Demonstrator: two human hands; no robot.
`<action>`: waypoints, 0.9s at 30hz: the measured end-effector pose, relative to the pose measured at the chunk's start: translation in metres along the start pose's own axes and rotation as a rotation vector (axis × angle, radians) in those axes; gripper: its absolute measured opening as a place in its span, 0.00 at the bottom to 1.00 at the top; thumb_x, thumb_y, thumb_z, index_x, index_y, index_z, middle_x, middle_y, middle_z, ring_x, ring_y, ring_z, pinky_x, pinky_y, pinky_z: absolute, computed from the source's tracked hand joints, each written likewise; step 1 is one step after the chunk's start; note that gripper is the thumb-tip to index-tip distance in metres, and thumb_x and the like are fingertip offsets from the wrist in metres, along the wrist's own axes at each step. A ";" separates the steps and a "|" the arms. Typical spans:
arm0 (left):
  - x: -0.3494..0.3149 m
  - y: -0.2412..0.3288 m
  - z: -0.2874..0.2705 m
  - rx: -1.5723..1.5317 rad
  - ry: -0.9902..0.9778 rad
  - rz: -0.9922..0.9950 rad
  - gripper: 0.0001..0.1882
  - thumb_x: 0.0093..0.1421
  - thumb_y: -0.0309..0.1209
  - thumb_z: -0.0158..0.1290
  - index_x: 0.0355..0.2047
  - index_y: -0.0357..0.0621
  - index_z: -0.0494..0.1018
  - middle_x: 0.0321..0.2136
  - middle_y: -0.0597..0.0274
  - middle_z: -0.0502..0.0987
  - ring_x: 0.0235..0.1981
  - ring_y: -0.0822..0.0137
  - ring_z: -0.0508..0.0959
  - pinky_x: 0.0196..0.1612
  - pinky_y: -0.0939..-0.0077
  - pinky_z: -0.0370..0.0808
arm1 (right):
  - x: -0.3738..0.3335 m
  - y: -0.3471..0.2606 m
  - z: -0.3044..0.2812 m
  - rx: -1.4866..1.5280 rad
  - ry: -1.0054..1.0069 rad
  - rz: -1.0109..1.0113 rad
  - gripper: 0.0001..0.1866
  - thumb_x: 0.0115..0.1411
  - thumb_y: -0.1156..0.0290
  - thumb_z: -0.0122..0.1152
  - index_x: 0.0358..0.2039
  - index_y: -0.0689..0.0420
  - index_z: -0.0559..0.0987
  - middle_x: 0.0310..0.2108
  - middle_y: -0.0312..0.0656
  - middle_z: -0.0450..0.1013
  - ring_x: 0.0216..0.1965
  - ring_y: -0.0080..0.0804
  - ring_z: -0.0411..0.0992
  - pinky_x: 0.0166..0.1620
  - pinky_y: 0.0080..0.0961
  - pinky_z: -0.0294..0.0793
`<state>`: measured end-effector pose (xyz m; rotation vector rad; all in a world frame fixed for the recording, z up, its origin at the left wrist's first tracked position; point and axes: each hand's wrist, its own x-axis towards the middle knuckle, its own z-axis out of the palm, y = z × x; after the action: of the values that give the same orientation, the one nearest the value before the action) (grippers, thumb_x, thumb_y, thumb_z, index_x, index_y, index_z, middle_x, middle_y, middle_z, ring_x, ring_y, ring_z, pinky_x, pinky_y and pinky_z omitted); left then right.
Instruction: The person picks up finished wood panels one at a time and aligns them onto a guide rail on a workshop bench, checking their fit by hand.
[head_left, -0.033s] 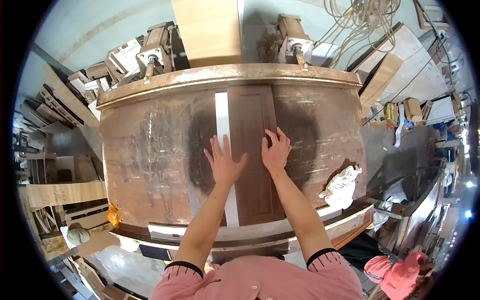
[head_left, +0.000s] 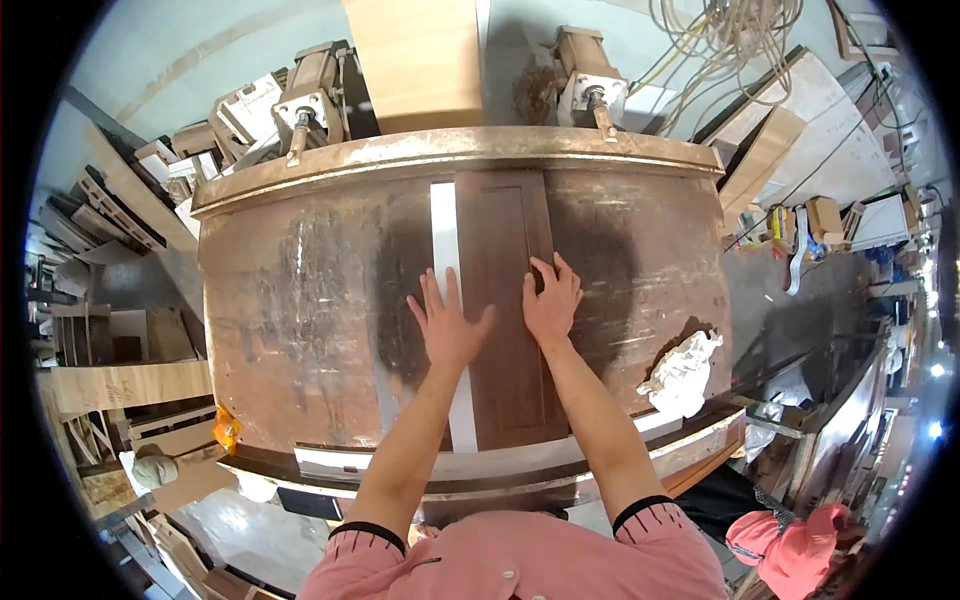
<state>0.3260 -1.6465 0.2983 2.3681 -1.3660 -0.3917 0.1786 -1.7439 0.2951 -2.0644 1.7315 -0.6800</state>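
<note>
Panel (head_left: pixel 497 240) lies on a scuffed brown worktable (head_left: pixel 270 330) amid leaning boards (head_left: pixel 768 158).

text, labels, brands | numbers, signs | status: none can be read

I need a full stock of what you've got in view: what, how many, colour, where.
Panel: 1, brown, bench centre
Strip: 1, white, along the panel's left side
Bench: 1, stained brown, mid-view
Crumpled bundle: 1, white, bench's right side
Small item: 1, orange, bench's near left corner
Cylinders: 2, brownish, beyond the bench
Board: 1, light tan, between the cylinders
Hoses: uncountable coil, pale, upper right
Wood pieces: many, tan and brown, left
Pink bundle: 1, lower right
Edge clutter: too small to name
Shirt: 1, pink, bottom
Left hand: 1, bare, over strip and panel
Right hand: 1, bare, at panel's right edge
</note>
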 end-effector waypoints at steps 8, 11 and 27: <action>-0.002 -0.001 -0.002 -0.033 0.021 0.017 0.53 0.57 0.55 0.60 0.74 0.44 0.50 0.73 0.35 0.49 0.77 0.45 0.44 0.75 0.38 0.35 | -0.003 -0.001 0.002 -0.018 0.017 -0.025 0.16 0.65 0.63 0.61 0.54 0.45 0.79 0.64 0.49 0.65 0.65 0.53 0.61 0.65 0.51 0.59; 0.000 -0.001 -0.001 -0.017 0.021 0.025 0.53 0.57 0.56 0.60 0.74 0.43 0.50 0.73 0.35 0.49 0.77 0.45 0.44 0.75 0.38 0.34 | -0.001 0.001 0.005 -0.017 0.025 -0.023 0.16 0.66 0.62 0.61 0.54 0.45 0.79 0.64 0.50 0.65 0.64 0.54 0.61 0.65 0.52 0.59; -0.002 -0.002 0.001 -0.008 0.043 0.017 0.53 0.58 0.56 0.60 0.74 0.43 0.52 0.73 0.34 0.49 0.76 0.44 0.45 0.74 0.37 0.34 | -0.001 -0.004 0.002 -0.030 0.037 -0.043 0.17 0.64 0.64 0.62 0.53 0.46 0.79 0.63 0.49 0.65 0.63 0.55 0.62 0.63 0.53 0.61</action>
<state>0.3255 -1.6440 0.2964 2.3437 -1.3618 -0.3392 0.1825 -1.7427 0.2956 -2.1273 1.7317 -0.7135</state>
